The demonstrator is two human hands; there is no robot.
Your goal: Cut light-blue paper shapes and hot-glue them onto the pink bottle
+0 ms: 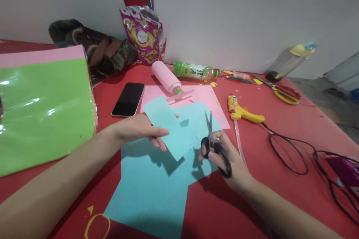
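My left hand (140, 129) pinches a cut piece of light blue paper (169, 129), held just above the table. My right hand (227, 157) grips black-handled scissors (214, 145), fingers through the loops, blades pointing up and away, nearly closed, right of the held piece. Below both hands a large light blue sheet (151, 186) lies on the red table (252, 194). Another blue piece (196, 117) lies under the scissor blades, overlapping a pink sheet (207, 99).
A black phone (128, 99), pink roll (165, 76), green-capped bottle (195, 70) and snack bag (143, 37) lie behind. A yellow glue gun (242, 111) with black cord (294, 153) is on the right; yellow-handled scissors (283, 93) farther back. Wrapped green and pink paper (42, 112) lies at left.
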